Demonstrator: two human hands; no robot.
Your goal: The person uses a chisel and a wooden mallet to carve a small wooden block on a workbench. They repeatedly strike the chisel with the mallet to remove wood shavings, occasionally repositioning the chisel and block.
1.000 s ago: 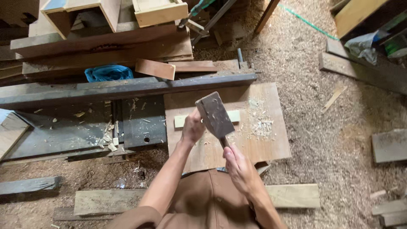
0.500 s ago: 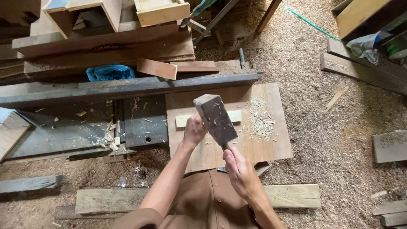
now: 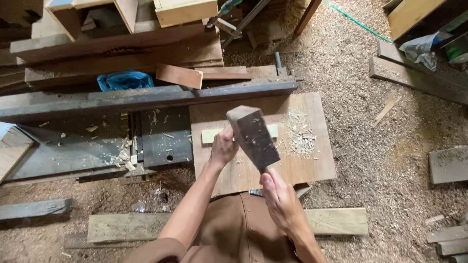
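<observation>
Here, right hand [image 3: 282,202] wrapped tight round mallet [image 3: 252,136] handle, dark head raised above board [image 3: 312,165]. Left hand [image 3: 224,146] closed round tool at pale strip [image 3: 210,135] on board; tool itself hidden behind mallet head, kind not discernible. Chip pile [image 3: 300,134] right of strip, on board. Dark beam [image 3: 146,97] along board's far edge. Judgement: keep tool steady, square to strip; drop mallet straight onto tool end; keep left fingers below strike point.

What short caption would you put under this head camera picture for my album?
Right hand raises a dark wooden mallet while left hand rests on a pale strip on a board.
</observation>
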